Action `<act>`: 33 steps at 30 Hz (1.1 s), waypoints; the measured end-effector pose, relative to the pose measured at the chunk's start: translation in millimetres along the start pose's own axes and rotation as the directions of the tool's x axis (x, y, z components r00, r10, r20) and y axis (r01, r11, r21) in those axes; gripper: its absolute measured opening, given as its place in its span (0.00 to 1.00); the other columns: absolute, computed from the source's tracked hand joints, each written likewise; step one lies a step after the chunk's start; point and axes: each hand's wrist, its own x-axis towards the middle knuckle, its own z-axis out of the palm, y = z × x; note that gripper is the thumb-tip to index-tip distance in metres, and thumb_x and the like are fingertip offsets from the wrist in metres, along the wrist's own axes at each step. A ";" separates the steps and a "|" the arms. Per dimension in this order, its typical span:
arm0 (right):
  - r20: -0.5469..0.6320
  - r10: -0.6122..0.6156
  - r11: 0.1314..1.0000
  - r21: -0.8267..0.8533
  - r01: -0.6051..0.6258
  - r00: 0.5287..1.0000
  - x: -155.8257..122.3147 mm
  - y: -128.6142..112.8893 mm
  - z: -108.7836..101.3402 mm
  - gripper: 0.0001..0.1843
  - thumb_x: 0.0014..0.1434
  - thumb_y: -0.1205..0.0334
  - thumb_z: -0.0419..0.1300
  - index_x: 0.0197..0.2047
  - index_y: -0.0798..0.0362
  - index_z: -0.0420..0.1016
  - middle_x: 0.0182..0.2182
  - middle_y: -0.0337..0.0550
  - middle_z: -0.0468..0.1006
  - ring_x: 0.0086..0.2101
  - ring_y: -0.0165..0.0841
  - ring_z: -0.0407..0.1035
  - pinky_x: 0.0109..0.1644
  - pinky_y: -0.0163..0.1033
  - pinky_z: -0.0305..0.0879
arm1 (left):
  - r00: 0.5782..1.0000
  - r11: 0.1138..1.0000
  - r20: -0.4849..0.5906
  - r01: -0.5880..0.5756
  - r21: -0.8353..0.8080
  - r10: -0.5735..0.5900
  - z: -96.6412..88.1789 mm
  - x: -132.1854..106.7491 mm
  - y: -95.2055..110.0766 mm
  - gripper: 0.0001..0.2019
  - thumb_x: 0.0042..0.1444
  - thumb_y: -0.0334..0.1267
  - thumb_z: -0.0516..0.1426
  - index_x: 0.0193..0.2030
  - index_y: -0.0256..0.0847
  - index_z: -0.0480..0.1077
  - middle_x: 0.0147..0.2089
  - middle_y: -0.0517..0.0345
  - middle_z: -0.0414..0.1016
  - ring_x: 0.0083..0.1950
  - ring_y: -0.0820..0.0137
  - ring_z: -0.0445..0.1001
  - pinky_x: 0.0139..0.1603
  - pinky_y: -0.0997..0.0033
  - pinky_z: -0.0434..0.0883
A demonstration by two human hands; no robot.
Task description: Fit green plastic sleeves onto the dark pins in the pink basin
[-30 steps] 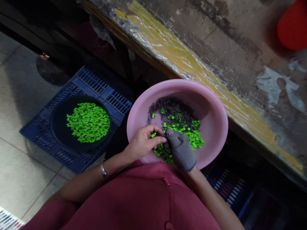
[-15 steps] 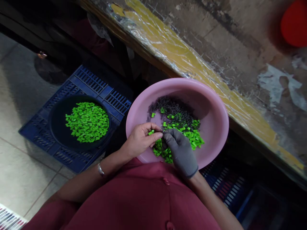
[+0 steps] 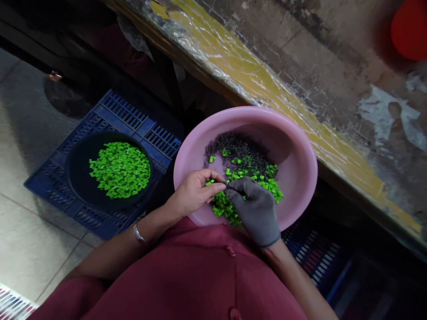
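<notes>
Over the near side of a pink basin [image 3: 300, 195], my bare left hand [image 3: 196, 191] pinches a small green plastic piece [image 3: 209, 182] between thumb and fingers. My right hand [image 3: 255, 206], in a grey glove, meets it fingertip to fingertip, also closed in a pinch. Whatever lies between the right fingertips is too small and covered to name. Beneath the hands is a heap of loose green pieces [image 3: 223, 206], some shaped like short tubes. Behind them, thin dark metal-looking parts [image 3: 243, 146] form a pile, with a few green pieces scattered on it.
To the left, a dark round basin [image 3: 78, 173] full of green pieces [image 3: 122, 171] stands on a blue slatted crate [image 3: 46, 178]. A worn bench edge with yellow film [image 3: 233, 58] runs diagonally behind the pink basin. A red round object [image 3: 410, 31] sits far right.
My right hand has turned slightly, its knuckles shifting right and up, while the fingertips stay beside the left ones. My left hand keeps its pinch. The whole view has shifted slightly.
</notes>
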 end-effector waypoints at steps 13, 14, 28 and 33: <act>0.325 0.108 0.937 0.282 -0.206 0.939 4.6 1.2 -13.1 0.16 0.62 0.55 0.53 0.25 0.52 0.65 0.21 0.34 0.66 0.24 0.27 0.59 0.27 0.33 0.54 | 0.984 0.949 0.010 -0.173 0.262 0.177 -0.7 -2.0 9.3 0.07 0.56 0.37 0.57 0.38 0.37 0.72 0.30 0.59 0.72 0.31 0.74 0.68 0.33 0.75 0.65; 0.343 0.128 0.889 0.376 -0.260 0.931 4.2 1.9 -12.1 0.16 0.63 0.54 0.53 0.26 0.52 0.65 0.21 0.35 0.66 0.23 0.27 0.60 0.27 0.33 0.56 | 0.985 0.951 0.001 -0.168 0.258 0.174 0.0 -2.6 9.5 0.07 0.57 0.37 0.57 0.39 0.37 0.72 0.30 0.59 0.72 0.30 0.75 0.67 0.33 0.75 0.65; 0.188 -0.058 0.964 -0.244 0.104 0.981 3.2 8.4 -6.4 0.11 0.61 0.62 0.54 0.29 0.52 0.72 0.26 0.39 0.72 0.28 0.30 0.65 0.34 0.36 0.58 | 0.970 0.902 -0.056 -0.197 0.384 0.236 4.8 -2.1 3.4 0.08 0.58 0.37 0.57 0.40 0.38 0.75 0.40 0.54 0.77 0.42 0.68 0.73 0.45 0.70 0.67; 0.252 -0.145 0.942 -0.259 0.211 0.957 2.5 6.8 -4.9 0.09 0.62 0.62 0.55 0.33 0.52 0.75 0.29 0.41 0.75 0.30 0.32 0.68 0.35 0.37 0.61 | 0.987 0.946 -0.034 -0.140 0.292 0.157 1.8 -2.8 2.2 0.05 0.55 0.36 0.59 0.35 0.37 0.73 0.34 0.58 0.75 0.36 0.72 0.71 0.39 0.73 0.66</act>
